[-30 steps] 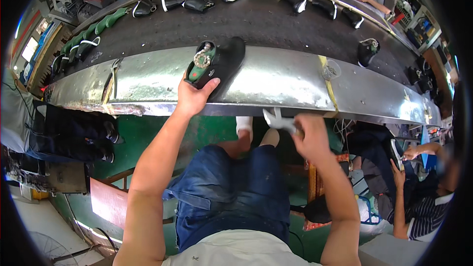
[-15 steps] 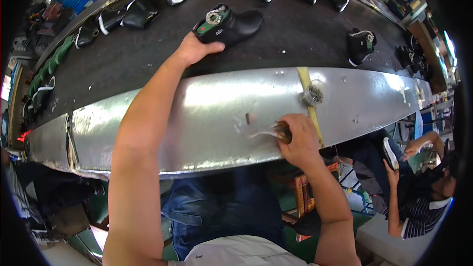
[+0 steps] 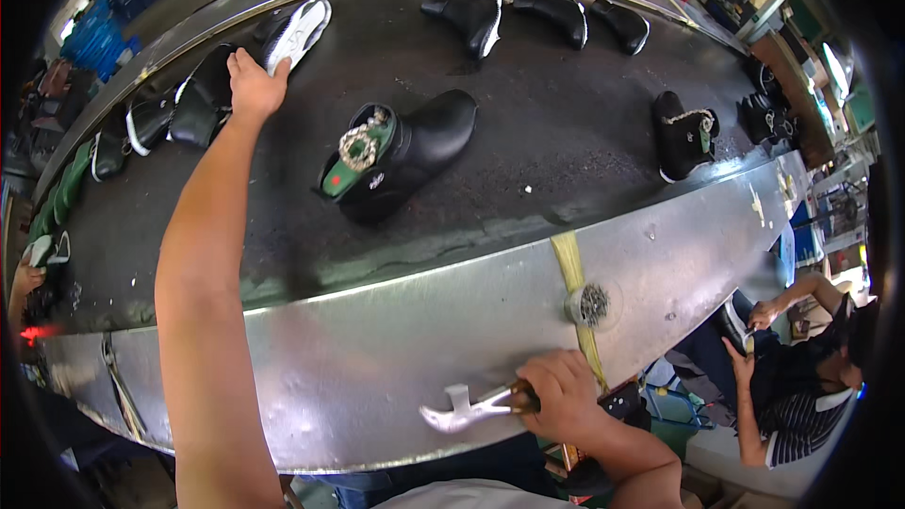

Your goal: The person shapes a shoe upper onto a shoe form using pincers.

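Observation:
My left hand (image 3: 256, 85) reaches far across the dark belt, thumb and fingers apart, between a black shoe (image 3: 203, 94) and a white-soled shoe (image 3: 300, 35); whether it touches either I cannot tell. Below it, untouched, lies a black shoe upper (image 3: 415, 151) on a green last with a coil of cord on top. My right hand (image 3: 564, 396) is closed round the brown handle of a hammer (image 3: 464, 407), its pale metal head hanging at or just over the metal ledge (image 3: 358, 368). Near that hand stands a clear cup of small nails (image 3: 590, 304).
More black shoes (image 3: 467, 19) line the belt's far side, and a corded black shoe (image 3: 685, 135) stands at the right. Green lasts (image 3: 68, 190) sit at the left. A seated co-worker (image 3: 801, 368) handles a shoe at the right; another person's hand (image 3: 28, 275) shows at the left edge.
My left hand has let go of the corded black shoe and moved left and away to the far shoes. The hammer stays in my right hand. The view has shifted and tilted.

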Available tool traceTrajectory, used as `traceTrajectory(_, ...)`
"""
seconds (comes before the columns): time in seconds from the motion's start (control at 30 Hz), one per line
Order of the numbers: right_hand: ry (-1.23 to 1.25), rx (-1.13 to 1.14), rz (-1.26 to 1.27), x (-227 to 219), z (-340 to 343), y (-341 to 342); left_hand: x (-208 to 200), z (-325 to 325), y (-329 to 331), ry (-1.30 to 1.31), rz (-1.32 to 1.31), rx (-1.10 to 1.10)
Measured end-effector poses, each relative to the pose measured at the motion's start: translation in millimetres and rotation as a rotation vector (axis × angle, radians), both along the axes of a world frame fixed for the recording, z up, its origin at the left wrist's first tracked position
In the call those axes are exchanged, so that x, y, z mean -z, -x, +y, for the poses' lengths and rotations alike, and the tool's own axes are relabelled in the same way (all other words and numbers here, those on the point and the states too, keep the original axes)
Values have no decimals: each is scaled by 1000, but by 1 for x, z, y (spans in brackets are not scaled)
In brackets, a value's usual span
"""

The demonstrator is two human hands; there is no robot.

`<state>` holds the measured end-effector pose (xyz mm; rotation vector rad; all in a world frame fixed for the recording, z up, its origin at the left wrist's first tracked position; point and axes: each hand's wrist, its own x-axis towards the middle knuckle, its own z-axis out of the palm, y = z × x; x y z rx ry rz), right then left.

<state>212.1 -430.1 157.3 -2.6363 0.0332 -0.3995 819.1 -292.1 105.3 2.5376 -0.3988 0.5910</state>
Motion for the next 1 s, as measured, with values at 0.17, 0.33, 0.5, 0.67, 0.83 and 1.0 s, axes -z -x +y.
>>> traceTrajectory(0.17, 0, -57, 46, -6, -3, -6, -12, -16, -51, -200, 283, -71)
traceTrajectory(0.33, -17, -53, 10, -1, 0, -8, -39, 1, -22, -62, 597, 44)
traceTrajectory(0.5, 13, 12, -30, -5, 15, -5, -88, 81, 83, 63, 703, 195)
traceTrajectory(0.67, 12, 51, -110, 3, 24, 1, -88, 217, 284, 902, 723, 295)
traceTrajectory(0.83, 51, 54, -187, 0, 39, 9, -53, 344, 517, 1295, 862, 564)
traceTrajectory(1.0, 128, 121, -423, 13, 61, 47, 5, 381, 669, 926, 1050, 613)
